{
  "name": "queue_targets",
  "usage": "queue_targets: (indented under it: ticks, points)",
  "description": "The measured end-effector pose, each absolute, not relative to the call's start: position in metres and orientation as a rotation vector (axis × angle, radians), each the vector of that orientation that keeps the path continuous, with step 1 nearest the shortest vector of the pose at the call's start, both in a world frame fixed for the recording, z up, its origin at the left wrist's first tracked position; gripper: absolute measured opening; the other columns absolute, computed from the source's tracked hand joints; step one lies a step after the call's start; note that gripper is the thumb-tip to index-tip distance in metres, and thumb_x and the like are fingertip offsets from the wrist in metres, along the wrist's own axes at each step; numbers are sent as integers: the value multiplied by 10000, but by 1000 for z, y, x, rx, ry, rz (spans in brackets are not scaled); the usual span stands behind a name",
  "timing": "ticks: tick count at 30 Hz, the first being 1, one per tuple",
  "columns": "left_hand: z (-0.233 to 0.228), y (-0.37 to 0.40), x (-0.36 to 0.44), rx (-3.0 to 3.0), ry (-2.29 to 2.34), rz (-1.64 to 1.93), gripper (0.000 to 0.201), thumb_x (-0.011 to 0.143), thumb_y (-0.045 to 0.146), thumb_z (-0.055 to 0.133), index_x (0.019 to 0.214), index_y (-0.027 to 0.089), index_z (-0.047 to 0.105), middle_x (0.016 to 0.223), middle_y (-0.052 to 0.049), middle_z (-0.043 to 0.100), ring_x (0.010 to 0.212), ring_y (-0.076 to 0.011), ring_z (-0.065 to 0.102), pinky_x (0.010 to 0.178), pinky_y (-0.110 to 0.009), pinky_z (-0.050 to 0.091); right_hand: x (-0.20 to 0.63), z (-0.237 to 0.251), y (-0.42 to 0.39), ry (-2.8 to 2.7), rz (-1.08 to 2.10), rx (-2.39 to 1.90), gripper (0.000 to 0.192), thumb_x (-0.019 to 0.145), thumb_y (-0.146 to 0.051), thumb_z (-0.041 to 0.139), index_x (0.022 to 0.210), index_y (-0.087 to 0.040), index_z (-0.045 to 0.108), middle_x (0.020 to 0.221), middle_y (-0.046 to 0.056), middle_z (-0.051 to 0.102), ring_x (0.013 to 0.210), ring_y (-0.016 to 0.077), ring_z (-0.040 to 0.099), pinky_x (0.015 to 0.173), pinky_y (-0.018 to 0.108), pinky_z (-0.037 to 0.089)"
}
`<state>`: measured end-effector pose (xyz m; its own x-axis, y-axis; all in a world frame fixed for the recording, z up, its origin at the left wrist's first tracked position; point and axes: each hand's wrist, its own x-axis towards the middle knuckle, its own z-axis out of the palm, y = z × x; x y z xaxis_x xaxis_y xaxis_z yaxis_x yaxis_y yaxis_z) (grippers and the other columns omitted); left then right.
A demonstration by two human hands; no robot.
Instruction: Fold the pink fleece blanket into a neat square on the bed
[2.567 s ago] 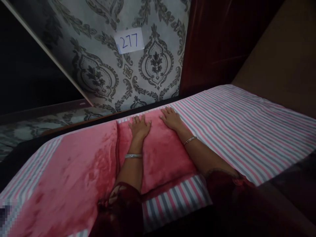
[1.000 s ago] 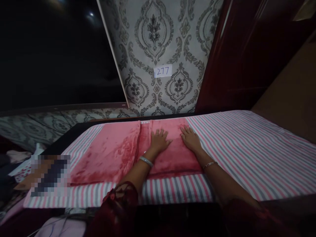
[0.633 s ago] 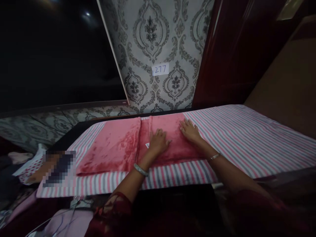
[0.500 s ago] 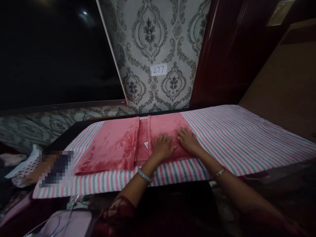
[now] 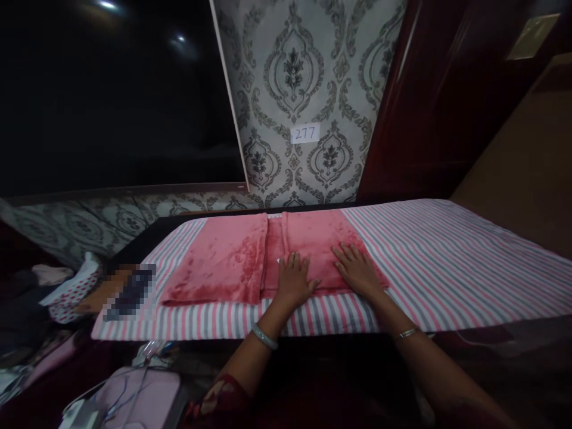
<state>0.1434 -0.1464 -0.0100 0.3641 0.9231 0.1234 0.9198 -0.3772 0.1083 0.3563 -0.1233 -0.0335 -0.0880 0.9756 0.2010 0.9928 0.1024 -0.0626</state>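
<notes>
On the striped bed [image 5: 447,262], left hand [image 5: 294,280] and right hand [image 5: 358,271] lie flat, fingers released, on the pink blanket [image 5: 313,247]; a sideways push could ruck its fold.

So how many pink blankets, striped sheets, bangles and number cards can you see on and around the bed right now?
Pink blankets: 2, one on the left and one under both hands
Striped sheet: 1
Bangles: 2, one by the left hand, one by the right hand
Number card: 1
Total: 6
</notes>
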Motion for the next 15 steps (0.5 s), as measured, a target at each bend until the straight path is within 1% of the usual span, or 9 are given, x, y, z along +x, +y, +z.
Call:
queue_targets:
  ticks: [2, 5, 7, 10, 13, 15]
  points:
    - [-14, -153, 136, 2576, 1741, 323, 719, 959, 582, 424, 1520, 133, 393, 1605, -207, 329, 1518, -334, 229, 1215, -600, 167, 357, -37, -123, -2182, -155, -1969, 547, 1013, -367, 296, 1543, -274, 392, 1629, 45, 311, 1490, 305, 279, 1171, 572, 279]
    - [-16, -165, 127, 2551, 1727, 388, 667, 962, 532, 462, 1500, 140, 422, 1586, -188, 377, 1510, -318, 257, 1229, -576, 162, 359, -43, -122, -2184, -197, -1943, 542, 1007, -366, 292, 1528, -283, 416, 1615, 48, 345, 1476, 310, 309, 1154, 587, 299]
    - [-13, -173, 119, 2531, 1671, 402, 645, 962, 503, 483, 1505, 161, 417, 1586, -176, 383, 1507, -306, 269, 1230, -572, 170, 361, -47, -121, -2185, -224, -1924, 544, 1007, -373, 286, 1527, -282, 418, 1606, 53, 364, 1468, 312, 326, 1148, 585, 307]
    - [-1, -184, 92, 2530, 1599, 488, 604, 976, 446, 478, 1527, 218, 383, 1606, -129, 362, 1512, -265, 266, 1236, -538, 186, 364, -53, -120, -2192, -249, -1898, 554, 1005, -378, 271, 1526, -265, 424, 1599, 62, 374, 1461, 318, 338, 1138, 583, 319]
    - [17, -186, 43, 2487, 1801, 669, 547, 982, 365, 455, 1507, 216, 411, 1603, -114, 374, 1508, -249, 276, 1242, -503, 176, 366, -59, -119, -2194, -271, -1881, 569, 996, -375, 257, 1521, -246, 435, 1599, 65, 374, 1456, 330, 344, 1133, 589, 320]
    - [30, -182, -1, 2356, 2073, 778, 547, 965, 321, 466, 1490, 172, 430, 1584, -145, 396, 1497, -271, 300, 1235, -497, 194, 368, -64, -118, -2187, -279, -1856, 580, 989, -385, 251, 1519, -243, 439, 1595, 68, 382, 1449, 337, 353, 1123, 594, 330]
